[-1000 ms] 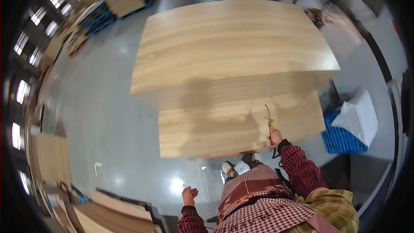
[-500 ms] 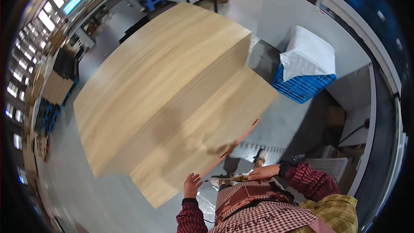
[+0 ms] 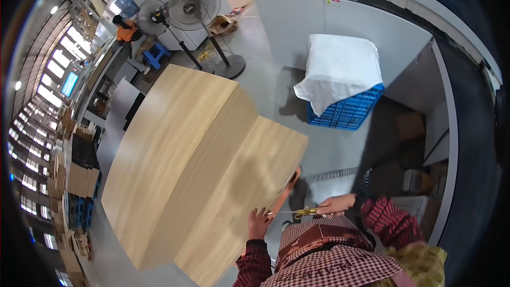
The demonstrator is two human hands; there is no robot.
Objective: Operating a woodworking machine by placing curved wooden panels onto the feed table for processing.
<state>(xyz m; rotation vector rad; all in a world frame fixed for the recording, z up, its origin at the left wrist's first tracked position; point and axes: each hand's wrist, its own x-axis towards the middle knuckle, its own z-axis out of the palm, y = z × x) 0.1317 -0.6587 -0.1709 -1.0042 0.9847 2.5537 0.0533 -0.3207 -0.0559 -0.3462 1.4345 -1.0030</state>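
My right hand [image 3: 336,205] is closed round a brass-coloured air blow gun [image 3: 305,212] with a long thin metal nozzle pointing left. The nozzle tip comes up to the fingers of my left hand [image 3: 258,225]; whether they touch I cannot tell. My left hand is open, fingers apart, at the near edge of the lower stack of wood-grain boards [image 3: 271,138]. Behind it rises a taller stack of the same light boards [image 3: 170,122]. An orange pallet-truck-like part [image 3: 287,188] shows along the lower stack's right edge.
A blue plastic crate [image 3: 345,109] under a white cloth [image 3: 342,66] stands at the right by a grey machine cabinet. A coiled hose [image 3: 340,174] lies on the floor. Two standing fans [image 3: 194,5] and a person in orange [image 3: 126,33] are at the far left.
My view has swung, so the boards sit lower and further left and the fans show fully. My hands are closer together, with the nozzle nearer the left fingers.
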